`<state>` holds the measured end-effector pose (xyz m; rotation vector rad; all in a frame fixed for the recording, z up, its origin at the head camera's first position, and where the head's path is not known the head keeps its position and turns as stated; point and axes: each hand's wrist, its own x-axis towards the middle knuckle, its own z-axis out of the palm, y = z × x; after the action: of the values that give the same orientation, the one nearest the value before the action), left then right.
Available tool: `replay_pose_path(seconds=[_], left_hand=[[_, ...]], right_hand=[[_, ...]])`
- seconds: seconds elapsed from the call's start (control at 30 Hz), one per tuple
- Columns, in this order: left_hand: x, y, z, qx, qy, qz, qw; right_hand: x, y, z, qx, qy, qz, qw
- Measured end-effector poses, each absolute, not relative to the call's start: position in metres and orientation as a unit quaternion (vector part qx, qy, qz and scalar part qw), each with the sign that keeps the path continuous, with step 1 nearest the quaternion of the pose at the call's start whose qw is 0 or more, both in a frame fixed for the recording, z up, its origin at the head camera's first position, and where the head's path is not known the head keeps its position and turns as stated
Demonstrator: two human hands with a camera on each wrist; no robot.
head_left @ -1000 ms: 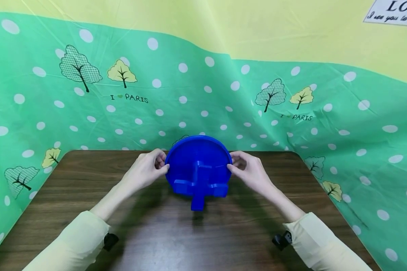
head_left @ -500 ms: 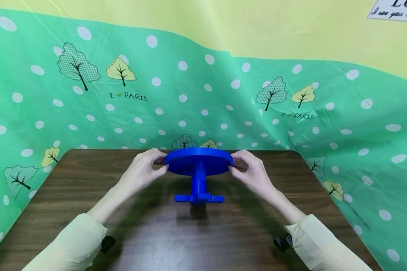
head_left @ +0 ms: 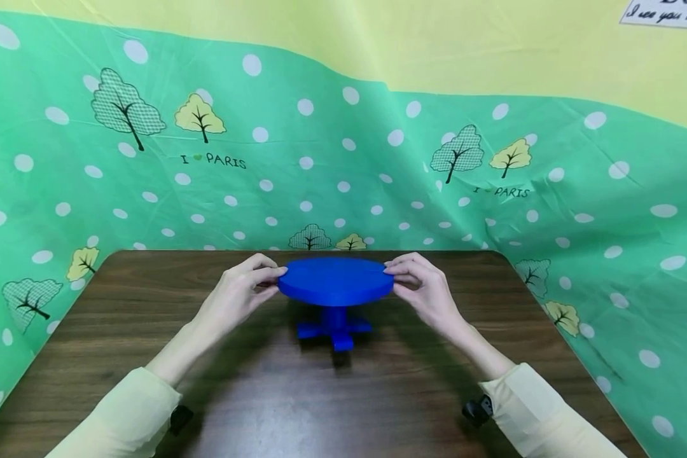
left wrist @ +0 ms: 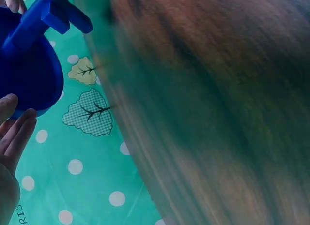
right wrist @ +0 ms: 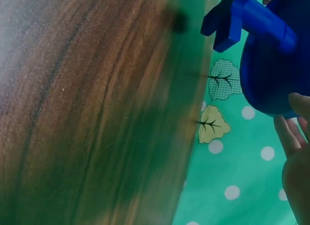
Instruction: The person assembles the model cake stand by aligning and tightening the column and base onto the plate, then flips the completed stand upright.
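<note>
A small blue round toy table (head_left: 334, 283) with a central post and a cross-shaped foot is upright in the middle of the head view, its smooth round top facing up. The left hand (head_left: 243, 286) pinches its left rim between thumb and fingers. On the opposite rim the right hand (head_left: 422, 287) pinches likewise. Dark shadow lies beneath the foot, which looks slightly raised off the wooden surface. In the left wrist view, the toy table's underside and post (left wrist: 29, 34) show, with the left hand's fingers (left wrist: 22, 133) at the rim. The right wrist view has the foot (right wrist: 230, 22) too.
The dark brown wooden table (head_left: 298, 401) spreads beneath the hands, its far edge just behind the toy table. A green and yellow cloth (head_left: 303, 146) with dots and printed trees hangs behind and at both sides.
Both hands have tipped the toy table from showing its hollow underside to standing upright, top up and foot down. The hands stay at opposite sides of the rim.
</note>
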<state>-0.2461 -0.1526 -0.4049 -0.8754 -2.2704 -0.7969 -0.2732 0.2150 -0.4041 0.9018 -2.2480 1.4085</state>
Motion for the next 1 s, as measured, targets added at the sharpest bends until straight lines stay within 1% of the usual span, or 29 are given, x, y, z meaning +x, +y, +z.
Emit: replay_pose_path(seconds=[0.27, 0.6, 0.77, 1.0], left_hand=[[-0.242, -0.156, -0.409, -0.328, -0.844, -0.31, 0.29], [-0.234, -0.154, -0.416, -0.336, -0.831, -0.315, 0.311], [-0.233, -0.152, -0.422, -0.348, -0.82, -0.306, 0.336], [-0.231, -0.153, -0.428, -0.345, -0.823, -0.307, 0.33]], right_hand=[[-0.27, 0.208, -0.408, 0.325, -0.776, 0.52, 0.147], [-0.263, 0.211, -0.412, 0.284, -0.799, 0.519, 0.106], [-0.258, 0.214, -0.414, 0.254, -0.803, 0.536, 0.055], [-0.258, 0.218, -0.415, 0.219, -0.814, 0.538, -0.016]])
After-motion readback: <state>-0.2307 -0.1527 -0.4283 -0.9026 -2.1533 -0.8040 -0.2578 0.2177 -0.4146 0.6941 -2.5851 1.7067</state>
